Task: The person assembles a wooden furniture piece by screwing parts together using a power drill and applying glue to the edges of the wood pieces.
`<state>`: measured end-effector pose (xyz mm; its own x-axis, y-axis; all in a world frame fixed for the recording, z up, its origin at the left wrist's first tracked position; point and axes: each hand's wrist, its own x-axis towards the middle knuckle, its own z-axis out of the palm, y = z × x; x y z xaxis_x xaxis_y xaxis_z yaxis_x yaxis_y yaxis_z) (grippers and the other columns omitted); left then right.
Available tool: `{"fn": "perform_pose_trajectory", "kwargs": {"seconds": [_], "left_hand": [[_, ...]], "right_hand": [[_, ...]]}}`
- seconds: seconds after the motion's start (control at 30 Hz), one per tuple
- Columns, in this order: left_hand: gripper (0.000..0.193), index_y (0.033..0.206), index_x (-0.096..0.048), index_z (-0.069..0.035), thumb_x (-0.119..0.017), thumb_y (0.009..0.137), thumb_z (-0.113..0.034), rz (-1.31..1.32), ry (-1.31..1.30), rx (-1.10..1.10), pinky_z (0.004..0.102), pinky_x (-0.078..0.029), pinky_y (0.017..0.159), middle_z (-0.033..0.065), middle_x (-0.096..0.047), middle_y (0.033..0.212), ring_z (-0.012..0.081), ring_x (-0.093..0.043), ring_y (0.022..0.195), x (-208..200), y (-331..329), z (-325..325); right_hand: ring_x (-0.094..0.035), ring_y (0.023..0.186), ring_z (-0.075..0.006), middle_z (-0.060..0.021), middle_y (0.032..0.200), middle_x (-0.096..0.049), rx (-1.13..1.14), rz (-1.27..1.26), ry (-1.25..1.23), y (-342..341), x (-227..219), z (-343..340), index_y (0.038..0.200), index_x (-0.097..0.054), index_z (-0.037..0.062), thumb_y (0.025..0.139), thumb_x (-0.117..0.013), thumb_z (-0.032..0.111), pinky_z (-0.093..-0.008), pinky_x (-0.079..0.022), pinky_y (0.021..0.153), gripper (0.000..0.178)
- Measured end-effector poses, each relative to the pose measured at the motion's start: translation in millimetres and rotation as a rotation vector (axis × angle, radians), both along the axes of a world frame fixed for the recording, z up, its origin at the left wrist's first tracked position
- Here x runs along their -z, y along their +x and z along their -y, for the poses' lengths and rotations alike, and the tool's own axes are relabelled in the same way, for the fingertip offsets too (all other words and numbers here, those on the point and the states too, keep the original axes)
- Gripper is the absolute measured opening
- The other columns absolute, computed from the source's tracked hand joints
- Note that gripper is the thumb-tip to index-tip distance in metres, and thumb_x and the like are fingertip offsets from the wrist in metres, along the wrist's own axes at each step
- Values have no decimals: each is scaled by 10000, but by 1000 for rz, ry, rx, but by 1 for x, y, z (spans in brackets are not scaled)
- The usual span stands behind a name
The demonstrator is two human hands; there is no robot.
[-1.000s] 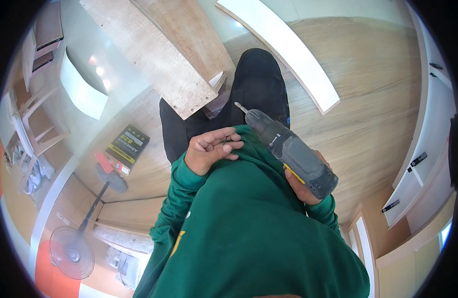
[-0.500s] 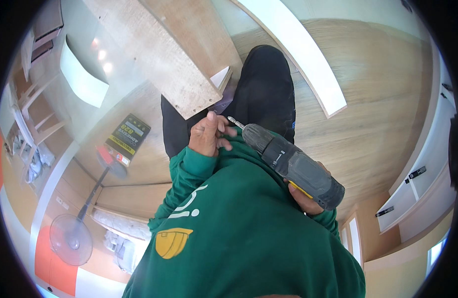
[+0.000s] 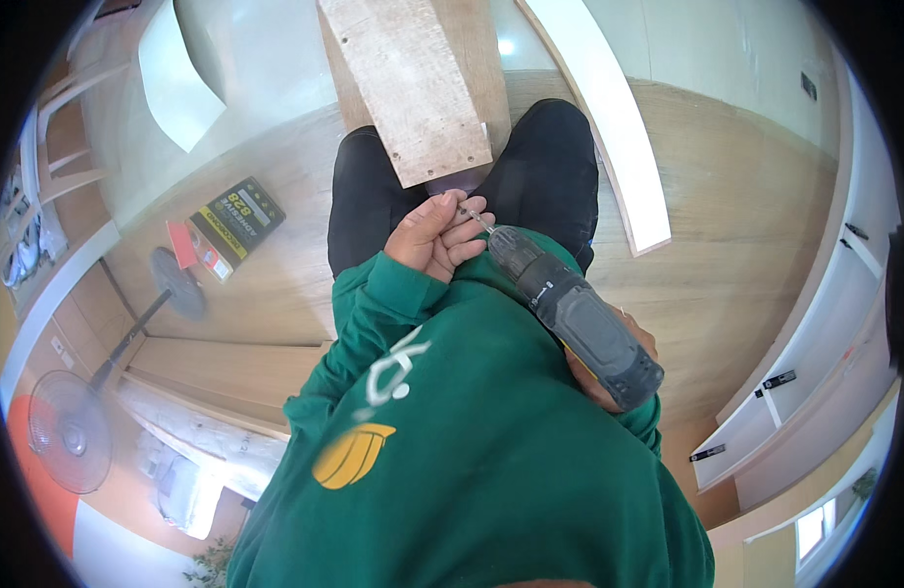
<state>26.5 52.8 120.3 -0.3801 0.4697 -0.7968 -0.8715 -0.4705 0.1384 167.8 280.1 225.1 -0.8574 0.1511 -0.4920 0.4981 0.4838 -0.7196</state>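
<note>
Head view: right hand (image 3: 609,367) grips the drill (image 3: 570,314), pointing up-left; left-hand fingers (image 3: 462,235) pinch its bit (image 3: 475,220).

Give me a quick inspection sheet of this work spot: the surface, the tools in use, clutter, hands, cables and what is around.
Surface: light wooden floor, bare where seen.
Job's things: grey and black cordless drill; its bit at the left fingertips; pale wooden board with small holes ahead of the knees.
Clutter: black and yellow flat box with a red box beside it.
Hands: left hand pinches at the drill bit; right hand grips the drill's handle, mostly hidden.
Cables: nothing seen.
Surroundings: long white panel on the floor, standing fan at left, white cabinet parts at right.
</note>
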Motion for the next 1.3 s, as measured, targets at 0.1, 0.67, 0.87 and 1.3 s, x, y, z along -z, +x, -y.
{"fn": "perform_pose_trajectory", "kwargs": {"seconds": [0.1, 0.67, 0.87, 1.3], "left_hand": [[250, 1137, -578, -4, -502, 1023, -213, -7, 51, -42, 291, -633, 737, 107, -673, 1039, 231, -683, 1007, 7, 6, 6], [211, 1082, -607, -25, -550, 1003, -212, 29, -3, 103, 317, -620, 758, 97, -695, 979, 211, -707, 898, 27, 1, 8], [255, 1154, -598, -25, -559, 997, -223, 75, 142, 53, 326, -592, 784, 62, -696, 969, 213, -698, 919, 45, 0, -8], [295, 1208, -576, -44, -538, 1005, -254, 114, 285, -11, 349, -583, 795, 34, -682, 948, 233, -699, 933, 62, -8, -12]], "right_hand": [[-701, 825, -269, -145, 964, -700, -65, -52, 21, 8, 13, 6, 1136, -658, 18, 738, -758, 93, -309, -538, 738, 418], [-689, 817, -327, -177, 977, -695, -276, -252, -39, -38, -14, 11, 1170, -625, -32, 731, -707, 88, -369, -544, 723, 463], [-677, 817, -337, -206, 1052, -677, -400, -234, 195, -53, -32, 20, 1184, -598, -60, 699, -678, 59, -384, -543, 718, 506], [-669, 851, -328, -210, 1098, -659, -434, -137, 252, -84, -41, 30, 1199, -566, -85, 702, -659, 45, -383, -534, 741, 523]]}}
